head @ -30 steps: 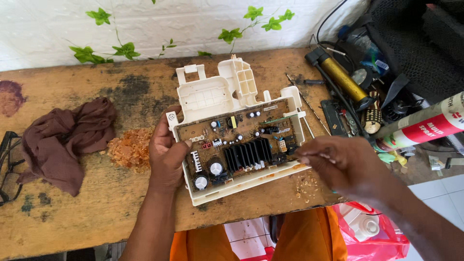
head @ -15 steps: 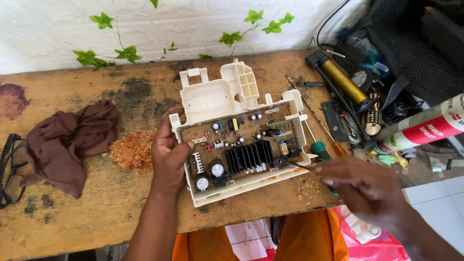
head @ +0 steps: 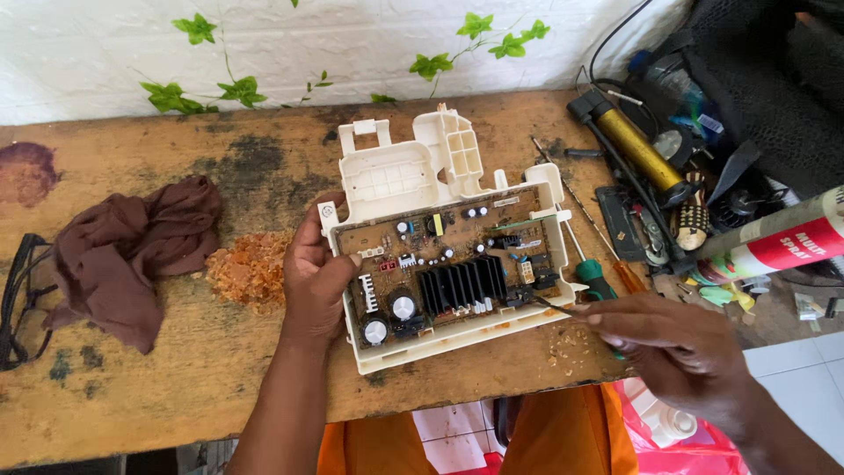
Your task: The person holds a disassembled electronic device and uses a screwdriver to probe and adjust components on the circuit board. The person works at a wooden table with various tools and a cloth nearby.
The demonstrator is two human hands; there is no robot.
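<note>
Glasses (head: 13, 299) at bench (head: 132, 387) left edge; brown rag (head: 123, 255) beside; orange crumbs (head: 251, 268). Left hand (head: 321, 281) grips board housing (head: 440, 255) left rim, fingers wrapped. Board lies mid-bench. Right hand (head: 677, 352) pinches thin probe (head: 554, 306), tip touching housing's right lower edge. Screwdrivers (head: 607, 281), tool clutter right.

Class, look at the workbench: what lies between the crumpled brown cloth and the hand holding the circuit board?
In the head view, a heap of orange-brown crumbs lies on the bench between the brown cloth and the left hand gripping the circuit board.
</note>
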